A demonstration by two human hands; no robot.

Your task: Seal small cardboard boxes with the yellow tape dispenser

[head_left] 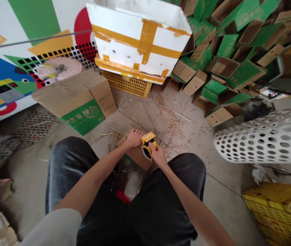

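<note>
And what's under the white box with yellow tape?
A yellow crate, with a yellow rim on top. The box covers the crate's top, so I can't tell what's inside it.

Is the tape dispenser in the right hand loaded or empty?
Loaded: the tape dispenser in the right hand carries a yellow tape roll around its core.

Our right hand [158, 155] covers part of the tape dispenser [147, 141], so we cannot make out its blade. Just below the grip, our thighs [71, 164] hide the near end of the cardboard box [136, 155]. Well right of the grip, the frame cuts off the perforated white sheet [271, 136], and the yellow crate [276, 213] blurs.
</note>
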